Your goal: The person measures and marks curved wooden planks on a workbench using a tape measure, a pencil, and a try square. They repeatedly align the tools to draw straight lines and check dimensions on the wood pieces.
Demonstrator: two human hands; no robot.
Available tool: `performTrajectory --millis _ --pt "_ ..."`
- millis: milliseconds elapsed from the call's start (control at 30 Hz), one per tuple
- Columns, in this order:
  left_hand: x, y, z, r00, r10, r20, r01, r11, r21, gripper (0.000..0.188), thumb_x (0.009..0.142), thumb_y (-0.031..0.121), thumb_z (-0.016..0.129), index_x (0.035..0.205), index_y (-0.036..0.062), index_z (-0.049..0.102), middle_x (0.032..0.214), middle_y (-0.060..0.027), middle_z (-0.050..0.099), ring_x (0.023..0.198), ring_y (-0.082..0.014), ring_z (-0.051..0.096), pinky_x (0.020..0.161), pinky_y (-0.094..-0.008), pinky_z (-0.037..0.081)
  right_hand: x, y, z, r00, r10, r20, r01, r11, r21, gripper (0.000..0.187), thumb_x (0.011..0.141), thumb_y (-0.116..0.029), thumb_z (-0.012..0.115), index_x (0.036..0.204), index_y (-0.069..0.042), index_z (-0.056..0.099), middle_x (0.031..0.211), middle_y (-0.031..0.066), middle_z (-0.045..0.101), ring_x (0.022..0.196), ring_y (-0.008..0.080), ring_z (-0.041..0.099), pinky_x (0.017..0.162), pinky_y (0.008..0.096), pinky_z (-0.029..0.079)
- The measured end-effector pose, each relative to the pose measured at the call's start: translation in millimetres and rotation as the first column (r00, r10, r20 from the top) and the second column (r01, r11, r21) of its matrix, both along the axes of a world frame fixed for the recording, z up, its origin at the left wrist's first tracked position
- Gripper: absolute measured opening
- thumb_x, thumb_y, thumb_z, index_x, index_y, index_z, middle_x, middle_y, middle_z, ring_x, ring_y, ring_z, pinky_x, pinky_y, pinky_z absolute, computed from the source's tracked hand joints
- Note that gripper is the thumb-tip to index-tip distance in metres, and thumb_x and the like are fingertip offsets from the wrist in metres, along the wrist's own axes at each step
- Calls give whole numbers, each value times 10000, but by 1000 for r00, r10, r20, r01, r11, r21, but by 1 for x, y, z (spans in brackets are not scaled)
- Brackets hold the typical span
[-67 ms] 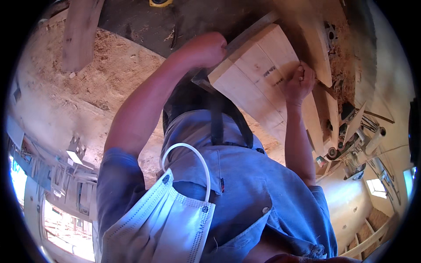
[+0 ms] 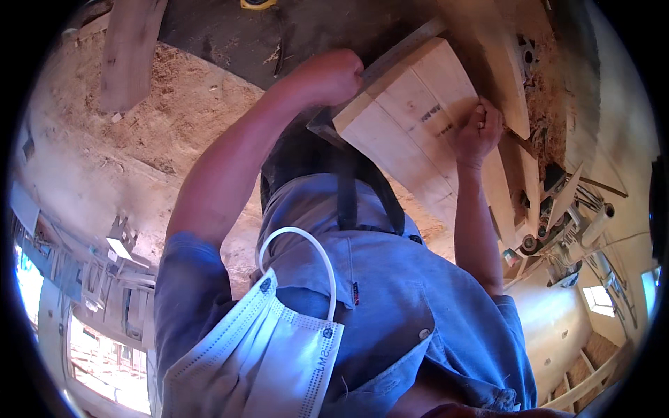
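Note:
A pale wooden panel (image 2: 411,104), made of boards joined side by side, lies tilted in front of me with dark marks on its face. My right hand (image 2: 481,132) is closed on its right edge, fingers curled and pressed to the wood. At the panel's upper left corner, my left hand (image 2: 340,75) makes a fist; whatever it grips, if anything, is hidden. A long narrow strip (image 2: 408,47) runs beside the panel's far left edge, starting right by that fist.
A dark worktop (image 2: 216,38) spreads beyond my left hand, with a yellow tape measure (image 2: 258,3) at the far edge. Sawdust (image 2: 188,87) covers the floor. More boards (image 2: 509,70) stand at the right, near cluttered tools (image 2: 557,240). A white face mask (image 2: 258,355) hangs close in view.

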State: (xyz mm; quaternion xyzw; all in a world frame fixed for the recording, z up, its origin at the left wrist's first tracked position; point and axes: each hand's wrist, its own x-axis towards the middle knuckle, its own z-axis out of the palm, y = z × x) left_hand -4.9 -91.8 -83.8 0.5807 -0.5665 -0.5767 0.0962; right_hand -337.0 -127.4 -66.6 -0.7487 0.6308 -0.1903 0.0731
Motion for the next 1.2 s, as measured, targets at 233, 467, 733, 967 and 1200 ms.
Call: performTrajectory --millis 233,467,733,967,1200 --pt "7 -1 2 997 -33 -74 31 999 -25 242 875 217 640 893 -17 696 764 -213 658 701 -320 648 673 -431 489 1 1 0 999 34 -9 -34 999 -26 214 941 -143 555 1088 -73 693 999 128 659 969 335 591 896 434 446" --pt "8 -4 -1 988 4 -152 12 994 107 238 897 196 614 878 -27 695 697 -174 646 577 -252 637 565 -404 495 2 2 0 999 19 28 -18 999 -31 206 940 -139 558 1081 -69 691 1003 131 663 970 336 598 897 426 448" --pt "5 -2 -11 976 47 -214 -20 992 127 255 897 205 608 859 -34 687 671 -147 644 509 -235 634 533 -377 517 4 2 2 1000 14 13 -13 1000 -23 203 948 -153 557 1081 -75 688 1007 124 666 986 338 596 906 426 446" --pt "5 -5 -16 970 57 -235 -13 983 183 240 893 199 613 865 -25 694 641 -142 629 510 -223 636 522 -371 511 0 2 -2 1000 3 -14 -3 999 -33 201 936 -146 560 1078 -87 689 1011 119 667 989 338 592 920 440 434" --pt "4 -6 -3 993 -16 -117 28 995 98 236 889 206 644 887 -23 704 701 -162 646 596 -232 635 579 -391 514 1 1 0 998 15 -64 -15 1000 -14 206 935 -143 556 1088 -90 684 1017 118 654 984 341 579 919 441 431"
